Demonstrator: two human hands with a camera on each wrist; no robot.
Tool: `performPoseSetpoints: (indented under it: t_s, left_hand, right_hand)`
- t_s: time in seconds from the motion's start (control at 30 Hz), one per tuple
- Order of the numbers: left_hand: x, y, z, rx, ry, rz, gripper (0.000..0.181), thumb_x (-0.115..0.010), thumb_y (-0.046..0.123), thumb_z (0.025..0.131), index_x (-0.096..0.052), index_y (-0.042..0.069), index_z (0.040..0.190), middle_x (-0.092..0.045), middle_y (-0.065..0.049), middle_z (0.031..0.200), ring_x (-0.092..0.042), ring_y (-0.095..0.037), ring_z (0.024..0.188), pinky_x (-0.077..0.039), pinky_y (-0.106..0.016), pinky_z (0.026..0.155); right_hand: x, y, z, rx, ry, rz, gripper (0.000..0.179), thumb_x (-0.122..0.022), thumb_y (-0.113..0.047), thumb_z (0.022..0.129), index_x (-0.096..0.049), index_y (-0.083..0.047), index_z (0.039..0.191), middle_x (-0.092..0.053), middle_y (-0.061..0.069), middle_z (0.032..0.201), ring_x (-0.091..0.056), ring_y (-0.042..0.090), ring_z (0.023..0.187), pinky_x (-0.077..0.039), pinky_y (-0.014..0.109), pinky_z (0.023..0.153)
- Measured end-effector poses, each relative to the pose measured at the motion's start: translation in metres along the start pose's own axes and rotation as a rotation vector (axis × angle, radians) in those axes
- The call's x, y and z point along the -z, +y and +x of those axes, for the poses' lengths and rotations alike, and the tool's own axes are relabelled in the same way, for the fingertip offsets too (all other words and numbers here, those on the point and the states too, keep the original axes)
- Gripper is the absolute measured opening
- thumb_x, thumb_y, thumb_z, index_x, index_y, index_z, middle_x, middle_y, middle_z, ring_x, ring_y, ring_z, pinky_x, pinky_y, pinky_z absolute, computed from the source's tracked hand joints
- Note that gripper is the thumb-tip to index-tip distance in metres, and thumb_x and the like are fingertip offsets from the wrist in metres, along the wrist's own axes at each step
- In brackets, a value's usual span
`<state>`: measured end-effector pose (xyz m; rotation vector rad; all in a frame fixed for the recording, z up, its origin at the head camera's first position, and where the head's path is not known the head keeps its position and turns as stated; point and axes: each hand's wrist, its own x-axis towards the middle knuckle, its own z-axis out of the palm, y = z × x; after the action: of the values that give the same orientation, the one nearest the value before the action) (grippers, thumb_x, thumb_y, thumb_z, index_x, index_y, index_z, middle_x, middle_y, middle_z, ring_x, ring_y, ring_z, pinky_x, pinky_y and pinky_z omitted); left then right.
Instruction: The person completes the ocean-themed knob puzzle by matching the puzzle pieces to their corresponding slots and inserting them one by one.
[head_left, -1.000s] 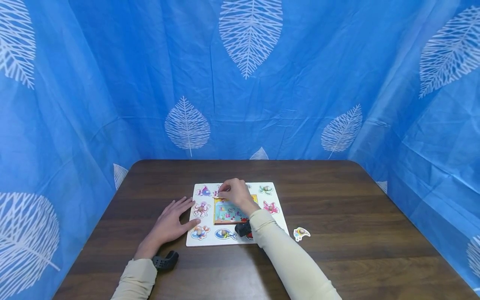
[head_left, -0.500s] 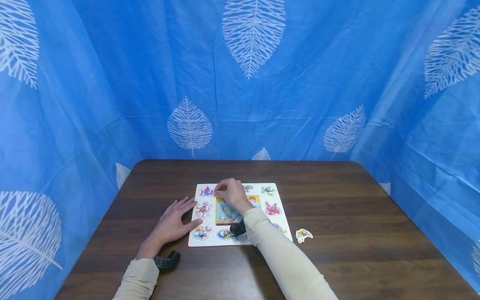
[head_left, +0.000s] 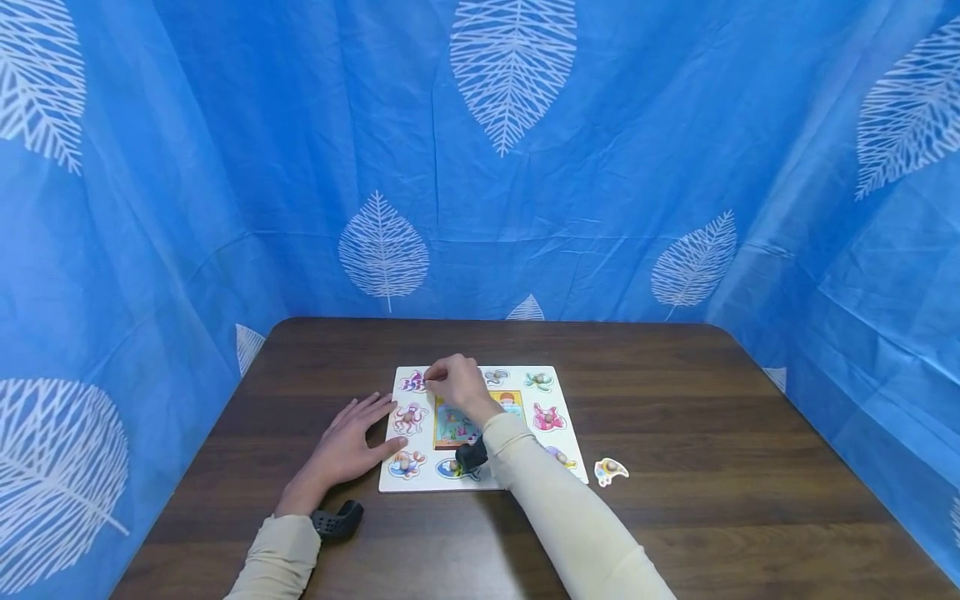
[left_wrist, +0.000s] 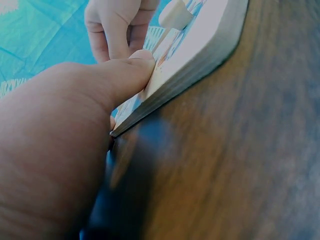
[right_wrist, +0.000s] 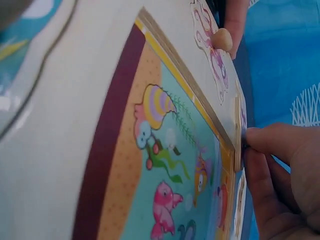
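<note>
A white wooden knob puzzle board [head_left: 427,484] with sea-animal pieces around a framed aquarium picture lies on the table. My left hand [head_left: 341,448] rests at its left edge, fingers spread straight, thumb [left_wrist: 127,75] on the margin. Over the upper left corner my right hand [head_left: 459,386] pinches a small purple-and-pink puzzle piece [right_wrist: 238,130] between thumb and fingers. That piece sits over the top-left slot, its edge standing above the board in the right wrist view; the fingers partly hide it. Below it is the octopus piece [head_left: 408,418] with its wooden knob.
To the right of the board a loose, colourful curved piece [head_left: 610,472] lies on the dark wooden table [head_left: 712,417]. A starfish-like pink piece [head_left: 549,417] and a green turtle piece [head_left: 537,381] sit in the board. Blue leaf-print cloth [head_left: 480,208] hangs behind and at both sides.
My right hand has shifted slightly left with the puzzle piece, from beside the top-left slot to over it. The left hand stays on the board's edge.
</note>
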<state>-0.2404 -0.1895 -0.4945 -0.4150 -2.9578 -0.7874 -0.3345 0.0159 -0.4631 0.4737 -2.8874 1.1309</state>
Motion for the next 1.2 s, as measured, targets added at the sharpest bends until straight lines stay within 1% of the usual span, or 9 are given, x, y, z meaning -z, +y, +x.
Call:
performPoseSetpoints:
  t_s: [0.27,0.43,0.73,1.0,1.2]
  left_hand:
    - [-0.001,-0.001,0.000,-0.003,0.002,0.002,0.073,-0.071,0.049,0.094,-0.053,0.007,0.150,-0.045,-0.017,0.160,-0.033,-0.040,0.152,-0.022,-0.064,0.124]
    - [-0.002,-0.001,-0.001,-0.011,0.004,0.010,0.072,-0.071,0.050,0.094,-0.053,0.007,0.150,-0.046,-0.017,0.159,-0.034,-0.040,0.152,-0.023,-0.065,0.123]
    - [0.001,-0.002,0.001,-0.022,0.014,0.008,0.073,-0.071,0.050,0.094,-0.053,0.007,0.150,-0.046,-0.017,0.159,-0.035,-0.040,0.152,-0.023,-0.064,0.124]
    - [0.001,-0.003,0.002,-0.018,0.006,0.005,0.073,-0.070,0.050,0.095,-0.053,0.006,0.150,-0.045,-0.017,0.160,-0.034,-0.040,0.152,-0.022,-0.063,0.125]
    - [0.001,-0.003,0.003,-0.025,0.004,0.004,0.073,-0.071,0.050,0.094,-0.053,0.006,0.150,-0.045,-0.017,0.160,-0.034,-0.040,0.152,-0.022,-0.063,0.124]
  right_hand:
    - [-0.005,-0.006,0.001,0.019,0.024,-0.008,0.006,-0.077,-0.017,0.094,-0.083,-0.017,0.097,-0.079,-0.005,0.096,-0.072,0.011,0.088,-0.058,0.029,0.083]
    - [-0.011,-0.010,0.002,0.012,0.037,-0.029,0.007,-0.077,-0.019,0.095,-0.084,-0.020,0.094,-0.079,-0.006,0.095,-0.072,0.013,0.092,-0.059,0.031,0.085]
    - [-0.017,-0.020,0.006,-0.031,0.055,-0.013,0.009,-0.076,-0.018,0.095,-0.085,-0.020,0.098,-0.080,-0.002,0.105,-0.070,0.019,0.106,-0.056,0.037,0.097]
    - [-0.018,-0.025,0.005,-0.073,0.063,-0.012,0.009,-0.077,-0.017,0.095,-0.084,-0.017,0.101,-0.079,0.000,0.106,-0.070,0.019,0.105,-0.056,0.038,0.098]
    - [-0.020,-0.024,0.005,-0.078,0.070,-0.017,0.011,-0.076,-0.018,0.096,-0.083,-0.017,0.104,-0.079,0.000,0.108,-0.070,0.020,0.107,-0.055,0.038,0.100]
